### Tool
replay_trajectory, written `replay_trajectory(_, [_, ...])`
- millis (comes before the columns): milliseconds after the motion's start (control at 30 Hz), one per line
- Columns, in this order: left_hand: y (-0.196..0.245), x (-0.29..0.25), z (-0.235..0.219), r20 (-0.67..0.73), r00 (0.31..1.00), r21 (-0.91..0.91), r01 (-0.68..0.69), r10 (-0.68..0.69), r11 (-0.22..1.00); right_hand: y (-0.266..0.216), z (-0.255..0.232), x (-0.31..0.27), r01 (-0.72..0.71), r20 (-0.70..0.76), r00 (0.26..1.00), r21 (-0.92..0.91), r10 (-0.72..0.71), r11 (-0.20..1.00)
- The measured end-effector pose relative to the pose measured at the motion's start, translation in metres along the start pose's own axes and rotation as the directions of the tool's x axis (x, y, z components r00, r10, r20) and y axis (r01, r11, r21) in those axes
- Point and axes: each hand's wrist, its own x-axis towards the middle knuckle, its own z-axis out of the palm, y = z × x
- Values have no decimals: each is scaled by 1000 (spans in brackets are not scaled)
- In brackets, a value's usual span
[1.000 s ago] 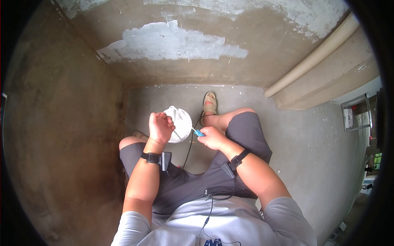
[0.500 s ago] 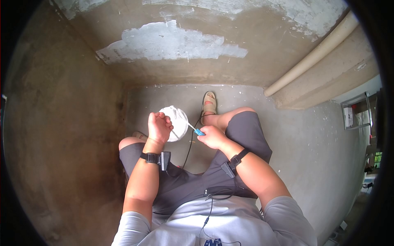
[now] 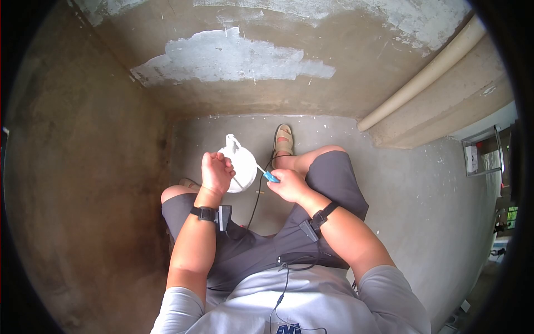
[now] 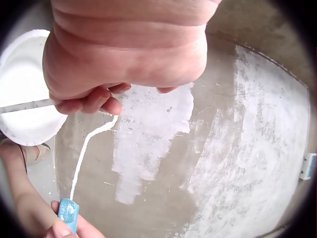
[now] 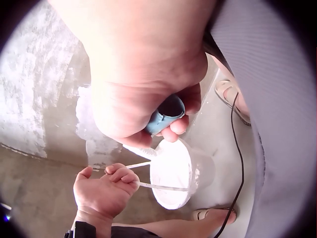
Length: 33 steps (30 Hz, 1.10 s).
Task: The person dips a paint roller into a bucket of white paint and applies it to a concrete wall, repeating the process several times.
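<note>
White plaster fills the bucket (image 3: pixel 240 167) we hold up by its wire handle (image 5: pixel 161 187) in our curled left hand (image 3: pixel 216 172); our right hand (image 3: pixel 287 186) grips a blue-handled tool (image 3: pixel 269 177). Only the wrist views show the thin handle clearly.

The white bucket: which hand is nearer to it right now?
Left. The left hand grips the thin handle of the white bucket, against its rim. The right hand holds a blue-handled tool just off the bucket's side.
</note>
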Motion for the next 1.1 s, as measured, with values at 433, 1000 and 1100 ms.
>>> replay_trajectory(433, [1,3,-6,-20,1000,-28,-20,19,999,11,3,6,-116,130,985,0,115,993])
replay_trajectory(1000, [-3,1,-3,20,1000,-11,5,-5,1000,1,2,5,-45,71,996,-93,52,995])
replay_trajectory(1100, [-3,2,-3,15,1000,-4,3,-3,1000,1,2,3,-12,25,1000,-8,12,1000])
